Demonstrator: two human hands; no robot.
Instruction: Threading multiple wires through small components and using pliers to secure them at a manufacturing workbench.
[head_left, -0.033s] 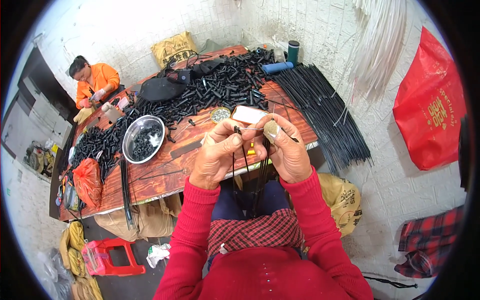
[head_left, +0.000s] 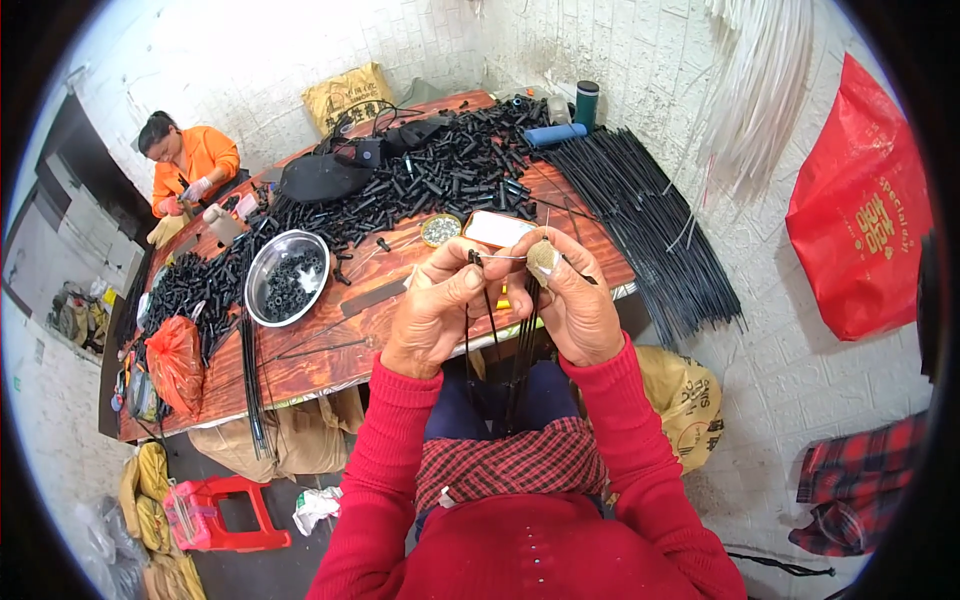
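My left hand [head_left: 435, 310] pinches the top of thin black cords [head_left: 468, 340] between thumb and forefinger. Facing it at the same height, my right hand [head_left: 580, 315] is closed on a bundle of thin black cords [head_left: 522, 365], which hang down in front of my lap. A thin pale wire [head_left: 503, 257] stretches between the fingertips of both hands. By my right thumb and forefinger sits a tan rounded piece [head_left: 543, 258] with white beside it; I cannot tell whether it is worn or held.
Black tubular parts [head_left: 440, 170] lie heaped across the wooden table [head_left: 310, 365]. A metal bowl [head_left: 318, 290] holds black rings; a small round tin [head_left: 440, 231] and a white tray [head_left: 497, 229] stand beyond my hands. Black rods [head_left: 660, 225] fan out rightward. A person in orange [head_left: 205, 155] works far left.
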